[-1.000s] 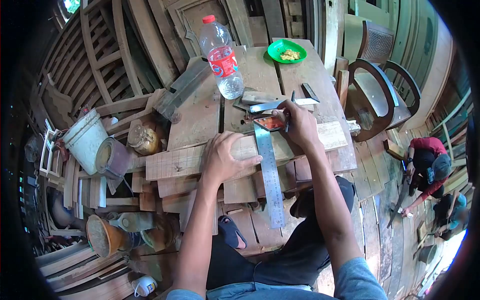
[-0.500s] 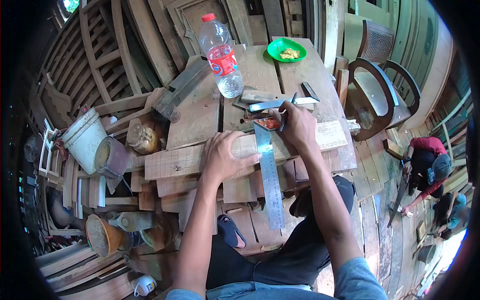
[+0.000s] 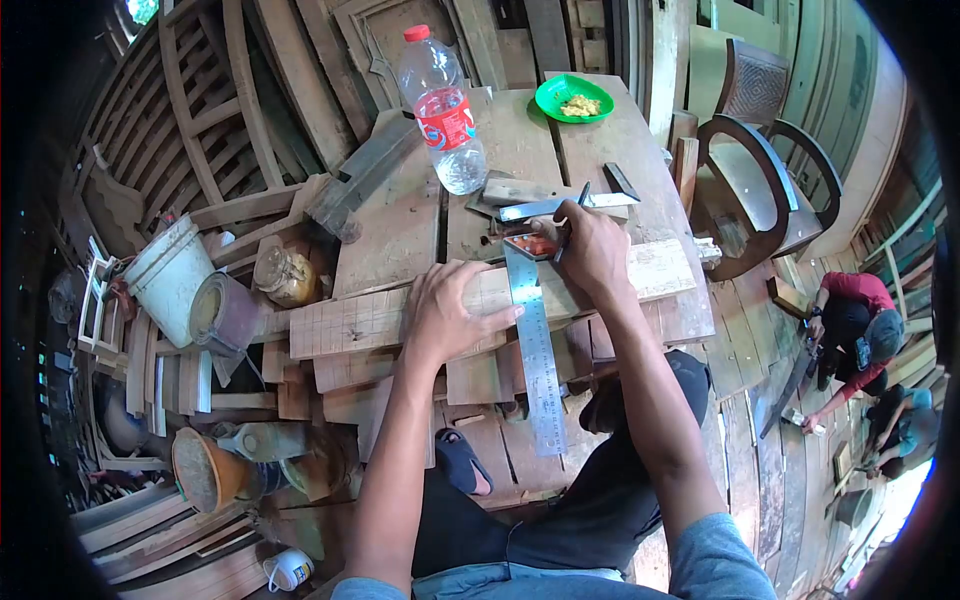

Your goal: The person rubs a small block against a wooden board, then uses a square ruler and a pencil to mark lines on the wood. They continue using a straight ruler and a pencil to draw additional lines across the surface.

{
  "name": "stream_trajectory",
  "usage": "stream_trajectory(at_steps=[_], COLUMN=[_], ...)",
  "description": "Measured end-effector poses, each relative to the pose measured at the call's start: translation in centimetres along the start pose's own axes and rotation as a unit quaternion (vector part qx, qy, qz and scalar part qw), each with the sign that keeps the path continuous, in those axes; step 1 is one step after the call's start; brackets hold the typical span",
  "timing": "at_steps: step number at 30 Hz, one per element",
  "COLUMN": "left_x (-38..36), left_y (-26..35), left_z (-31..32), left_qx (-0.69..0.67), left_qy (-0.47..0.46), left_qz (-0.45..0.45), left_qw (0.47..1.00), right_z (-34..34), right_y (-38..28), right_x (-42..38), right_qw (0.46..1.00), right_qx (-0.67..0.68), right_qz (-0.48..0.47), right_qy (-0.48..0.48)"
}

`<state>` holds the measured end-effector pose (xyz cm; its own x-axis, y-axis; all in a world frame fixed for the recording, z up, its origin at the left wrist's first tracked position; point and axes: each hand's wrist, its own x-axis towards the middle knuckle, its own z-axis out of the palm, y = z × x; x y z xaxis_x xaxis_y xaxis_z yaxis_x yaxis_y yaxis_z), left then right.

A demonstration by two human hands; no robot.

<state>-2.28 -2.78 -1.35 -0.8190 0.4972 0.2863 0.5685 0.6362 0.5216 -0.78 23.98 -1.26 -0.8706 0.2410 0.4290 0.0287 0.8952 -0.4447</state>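
Observation:
A pale wooden board (image 3: 350, 325) lies across the bench, with pencil lines on its left part. Over it rests a combination square's steel rule (image 3: 538, 360), its orange head (image 3: 531, 245) at the board's far edge. My left hand (image 3: 445, 308) lies on the board with fingers spread, its thumb tip touching the rule's left side. In my right hand (image 3: 596, 250) is a dark pencil (image 3: 585, 194), held upright just right of the square's head; the lower fingers are partly hidden. A second metal square (image 3: 570, 206) lies beyond.
On the bench (image 3: 385, 245) stand a water bottle (image 3: 447, 120) and a green dish (image 3: 574, 99). Buckets (image 3: 168, 275) and a jar (image 3: 285, 275) are at the left. A wooden chair (image 3: 765, 160) is at the right, beyond it two people (image 3: 865, 330) on the floor.
The square has shifted very slightly to the left, and my right hand has moved slightly left with the pencil. The person in red has moved the long dark piece a little.

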Motion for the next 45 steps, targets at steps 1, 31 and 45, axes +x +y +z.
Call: stream_trajectory(at_steps=[1, 31, 45], left_x=[0.0, -0.1, -0.1], left_y=[-0.1, 0.9, 0.9], left_z=[0.1, -0.7, -0.5], left_qx=[-0.001, 0.004, -0.008], left_qy=[0.004, -0.05, -0.038], left_qz=[0.003, 0.052, 0.049], left_qw=[1.0, 0.997, 0.998], right_z=[0.0, 0.9, -7.0], right_y=[-0.1, 0.5, 0.0], right_x=[0.0, -0.1, -1.3], right_qw=[1.0, 1.0, 0.917], right_qx=[0.001, 0.02, 0.375], right_qz=[0.0, 0.015, 0.054], right_qy=[0.0, 0.002, -0.124])
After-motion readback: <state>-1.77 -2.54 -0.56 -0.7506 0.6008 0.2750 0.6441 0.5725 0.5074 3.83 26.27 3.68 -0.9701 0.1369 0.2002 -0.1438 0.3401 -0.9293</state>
